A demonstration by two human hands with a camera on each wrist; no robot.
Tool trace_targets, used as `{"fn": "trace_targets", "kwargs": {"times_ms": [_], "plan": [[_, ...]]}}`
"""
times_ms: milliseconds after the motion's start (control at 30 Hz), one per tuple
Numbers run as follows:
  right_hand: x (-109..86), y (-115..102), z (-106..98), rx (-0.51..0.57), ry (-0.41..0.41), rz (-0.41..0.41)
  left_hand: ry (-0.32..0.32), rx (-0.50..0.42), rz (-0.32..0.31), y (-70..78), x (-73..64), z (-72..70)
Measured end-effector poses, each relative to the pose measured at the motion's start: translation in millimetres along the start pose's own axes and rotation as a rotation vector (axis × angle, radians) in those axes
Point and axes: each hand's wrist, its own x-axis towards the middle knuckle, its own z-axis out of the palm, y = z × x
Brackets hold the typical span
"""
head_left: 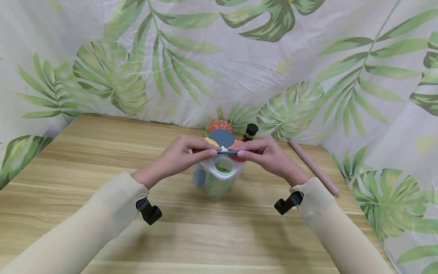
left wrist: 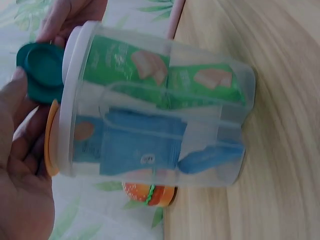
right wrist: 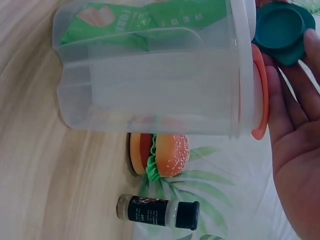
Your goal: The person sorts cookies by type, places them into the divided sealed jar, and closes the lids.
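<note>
A translucent container point(head_left: 217, 186) with a white top stands upright on the table. Both hands pinch a teal lid point(left wrist: 45, 70) above its front round opening point(head_left: 224, 164), which is uncovered. My left hand point(head_left: 179, 158) has the lid's left edge between thumb and fingers; my right hand point(head_left: 270, 158) grips the right edge likewise. Behind it, a grey lid point(head_left: 221, 137), a yellow-orange lid point(left wrist: 51, 137) and a red-orange lid point(right wrist: 261, 92) cover the other parts. Green packets point(left wrist: 135, 67) and blue packets point(left wrist: 142, 142) show through the walls.
A toy-like hamburger point(right wrist: 172, 155) sits behind the container, near the leaf-printed cloth point(head_left: 191, 68). Beside it stands a black-capped seasoning bottle point(right wrist: 155, 211). A pink rod point(head_left: 313, 167) lies along the right side of the wooden table point(head_left: 85, 171).
</note>
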Motion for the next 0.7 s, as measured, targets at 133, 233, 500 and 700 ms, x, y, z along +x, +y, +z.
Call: {"fn": "trace_targets", "kwargs": {"times_ms": [133, 233, 500, 700], "plan": [[-4.0, -1, 0, -0.012, -0.050, 0.015, -0.066, 0.001, 0.052, -2.3, -0.6, -4.4], [-7.2, -2, 1, -0.081, -0.062, 0.023, -0.096, 0.011, 0.075, -4.2, -1.2, -6.1], [-11.5, -6, 9, -0.244, -0.077, -0.079, -0.123, 0.065, 0.133, -10.5, -1.8, -6.6], [-13.4, -6, 11, -0.315, -0.095, -0.143, -0.125, 0.106, 0.162, -11.0, -3.2, -5.9]]}}
